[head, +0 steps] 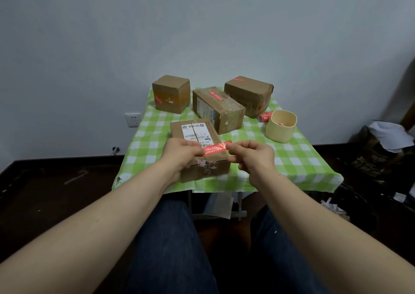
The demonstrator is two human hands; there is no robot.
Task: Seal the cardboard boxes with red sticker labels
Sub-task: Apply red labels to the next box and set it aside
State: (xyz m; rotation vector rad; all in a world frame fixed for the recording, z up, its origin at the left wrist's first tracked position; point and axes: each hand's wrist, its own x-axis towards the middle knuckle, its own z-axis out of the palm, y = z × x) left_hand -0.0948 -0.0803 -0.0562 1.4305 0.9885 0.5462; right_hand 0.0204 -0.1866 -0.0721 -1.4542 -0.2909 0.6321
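Note:
A flat cardboard box [197,134] with a white shipping label lies at the near edge of the table. Just above its near end a red sticker label [216,149] is stretched out. My left hand [182,153] pinches the label's left end and my right hand [254,155] pinches its right end. Three more cardboard boxes stand behind: a cube [171,94] at the back left, a long box [216,110] in the middle and a wide box [249,95] at the back right. Each of the three carries a red sticker.
The table [298,156] has a green and white checked cloth. A pale yellow cup [280,126] stands at the right with a red packet [265,116] behind it. Dark bags and paper scraps [381,150] lie on the floor to the right.

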